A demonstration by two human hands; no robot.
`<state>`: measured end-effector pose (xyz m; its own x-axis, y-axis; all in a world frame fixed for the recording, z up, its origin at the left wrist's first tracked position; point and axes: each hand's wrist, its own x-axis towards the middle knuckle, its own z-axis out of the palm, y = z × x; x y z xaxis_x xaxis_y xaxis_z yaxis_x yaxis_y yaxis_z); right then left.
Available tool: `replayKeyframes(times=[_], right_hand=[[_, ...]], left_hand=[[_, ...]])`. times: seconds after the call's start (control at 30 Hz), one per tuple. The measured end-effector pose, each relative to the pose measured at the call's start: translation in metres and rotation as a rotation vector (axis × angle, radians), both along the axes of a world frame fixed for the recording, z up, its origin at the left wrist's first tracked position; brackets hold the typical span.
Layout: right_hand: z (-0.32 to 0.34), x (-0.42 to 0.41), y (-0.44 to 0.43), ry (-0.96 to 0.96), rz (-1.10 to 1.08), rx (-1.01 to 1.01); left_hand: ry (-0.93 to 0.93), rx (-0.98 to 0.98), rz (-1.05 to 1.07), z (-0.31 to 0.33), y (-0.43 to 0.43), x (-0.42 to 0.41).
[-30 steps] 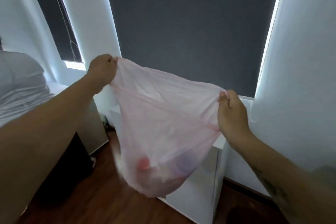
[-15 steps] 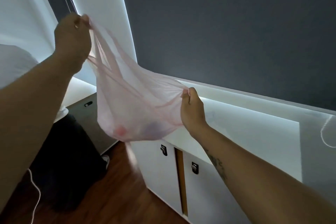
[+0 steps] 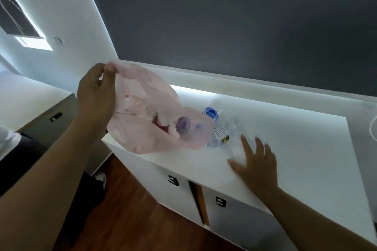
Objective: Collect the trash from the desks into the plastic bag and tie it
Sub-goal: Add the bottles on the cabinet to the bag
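Note:
A thin pink plastic bag (image 3: 142, 91) rests on the left end of the white desk (image 3: 295, 149), with several pieces of trash showing through it. My left hand (image 3: 95, 96) pinches the bag's rim and holds it up. Beside the bag lies a crushed clear plastic bottle (image 3: 221, 134) with a white label, and behind it a piece with a blue label (image 3: 212, 112). My right hand (image 3: 255, 161) hovers over the desk with fingers spread, just right of the bottle, holding nothing.
White cabinet doors (image 3: 173, 189) with dark handles sit under the desk. A grey cabinet (image 3: 47, 122) stands to the left. Another person's legs and shoe (image 3: 101, 177) are on the wooden floor (image 3: 132, 220) at the left. A dark blind covers the window behind.
The bag has come down from mid-air onto the desk. My right hand has let go of the bag's rim and moved right, toward the crushed bottle. The view has tilted down.

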<state>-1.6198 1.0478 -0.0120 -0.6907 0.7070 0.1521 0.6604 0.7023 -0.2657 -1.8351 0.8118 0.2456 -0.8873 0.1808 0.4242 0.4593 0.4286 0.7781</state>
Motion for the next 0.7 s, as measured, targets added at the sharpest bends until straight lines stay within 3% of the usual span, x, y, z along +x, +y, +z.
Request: replayKeyframes(times=[0.17, 0.27, 0.37, 0.43, 0.5, 0.7], right_hand=[[-0.004, 0.001, -0.006, 0.051, -0.091, -0.015], [0.026, -0.018, -0.023, 0.355, -0.101, -0.174], [0.079, -0.067, -0.072, 0.613, 0.076, -0.167], [0.105, -0.112, -0.106, 0.571, 0.250, -0.202], [0.121, -0.164, -0.128, 0.385, 0.330, -0.271], [0.141, -0.256, -0.137, 0.093, 0.349, -0.426]], left_hand=[[-0.074, -0.031, -0.223, -0.020, 0.025, -0.018], [-0.109, -0.005, -0.269, -0.025, 0.025, -0.032], [-0.077, -0.060, -0.293, -0.030, 0.017, -0.044], [-0.062, -0.075, -0.303, -0.029, 0.011, -0.050], [-0.070, -0.037, -0.300, -0.023, 0.008, -0.056], [-0.054, 0.026, -0.258, 0.000, 0.006, -0.074]])
